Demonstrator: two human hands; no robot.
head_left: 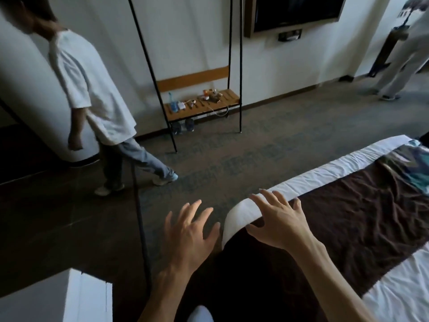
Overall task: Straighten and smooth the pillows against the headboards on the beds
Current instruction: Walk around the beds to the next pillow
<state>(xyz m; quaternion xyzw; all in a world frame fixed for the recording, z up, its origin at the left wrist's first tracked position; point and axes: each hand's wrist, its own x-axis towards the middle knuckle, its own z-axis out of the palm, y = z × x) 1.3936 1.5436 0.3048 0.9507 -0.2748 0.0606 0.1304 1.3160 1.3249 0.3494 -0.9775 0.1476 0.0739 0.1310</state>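
Observation:
A bed point(313, 180) with a white sheet fills the lower right, and a dark brown runner point(352, 219) lies across its foot. My right hand point(278, 219) hovers over the near corner of the bed, fingers spread, holding nothing. My left hand point(188, 231) is beside that corner, over the floor, also spread and empty. No pillow and no headboard is in view.
A person in a white shirt point(86, 89) walks at the left. Another person point(404, 59) stands at the far right. A black metal rack with a wooden shelf point(202, 103) of small items stands against the wall. A white box point(58, 298) sits at lower left.

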